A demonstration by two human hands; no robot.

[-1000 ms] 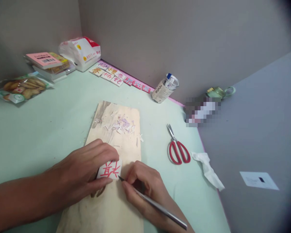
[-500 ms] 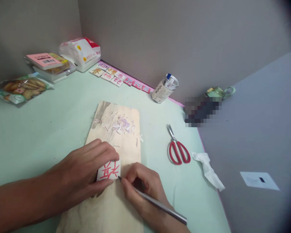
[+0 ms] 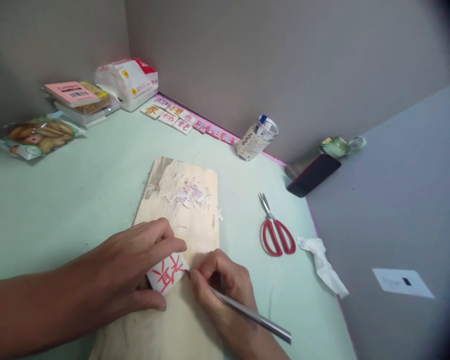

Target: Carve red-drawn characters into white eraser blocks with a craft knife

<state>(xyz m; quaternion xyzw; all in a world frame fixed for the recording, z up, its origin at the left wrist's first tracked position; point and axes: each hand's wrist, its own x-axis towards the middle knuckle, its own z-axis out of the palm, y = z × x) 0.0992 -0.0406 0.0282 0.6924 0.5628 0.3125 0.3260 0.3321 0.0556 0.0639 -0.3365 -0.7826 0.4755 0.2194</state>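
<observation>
My left hand [image 3: 138, 272] curls around a small white block [image 3: 167, 273] with red characters drawn on it, its index finger over the top edge and its thumb by the lower edge. The block lies on a wooden board [image 3: 198, 225]. My right hand [image 3: 228, 290] is closed in a pen grip on a slim silver craft knife [image 3: 251, 315]. The knife's dark tip meets the block's right edge, though contact is hard to make out. Thin pale and purple shavings [image 3: 191, 194] are strewn over the board's far part.
Red-handled scissors [image 3: 279, 237] and a crumpled tissue [image 3: 324, 267] lie to the right. Behind are a can of pens [image 3: 253, 142], a phone [image 3: 314, 175] leaning on a bottle [image 3: 335, 146], several lettered blocks [image 3: 183, 121], a tissue pack [image 3: 129, 82] and bagged food [image 3: 41, 136].
The white block has turned, its right edge now slanting. My left thumb has shifted down and left. The knife stays at the block's right side.
</observation>
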